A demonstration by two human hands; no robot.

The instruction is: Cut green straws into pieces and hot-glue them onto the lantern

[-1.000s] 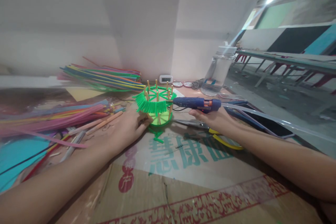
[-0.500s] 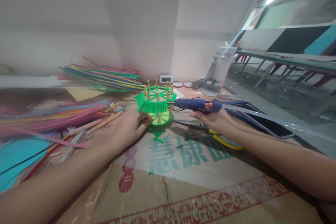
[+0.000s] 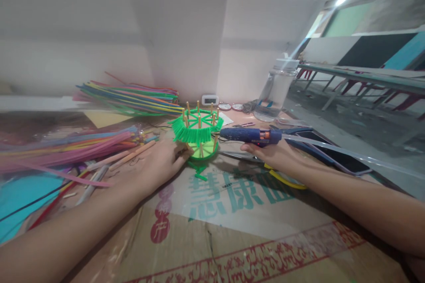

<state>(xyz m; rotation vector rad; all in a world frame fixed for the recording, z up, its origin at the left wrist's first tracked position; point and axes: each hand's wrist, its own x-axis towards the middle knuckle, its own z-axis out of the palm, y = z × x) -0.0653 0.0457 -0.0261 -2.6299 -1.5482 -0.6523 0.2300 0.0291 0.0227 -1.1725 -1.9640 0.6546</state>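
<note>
A small green round model of pipe cleaners and upright wooden sticks stands on the cardboard, with a fringe of short green pieces along its near left side. My left hand is closed on the left edge of its base, the fingertips partly hidden. In my right hand lies a blue hot glue gun, held sideways with a long clear glue stick out of its back. Its nozzle points left at the right end of the fringe; whether it touches I cannot tell. Short green pipe cleaner pieces lie in front of the base.
Bundles of coloured pipe cleaners lie at back left, more pink ones nearer. A water bottle and small digital clock stand behind. Yellow-handled scissors and a phone lie around my right hand.
The glue gun has tipped slightly, its front end a little lower and its nozzle still by the fringe. My left hand and the green model have stayed in place.
</note>
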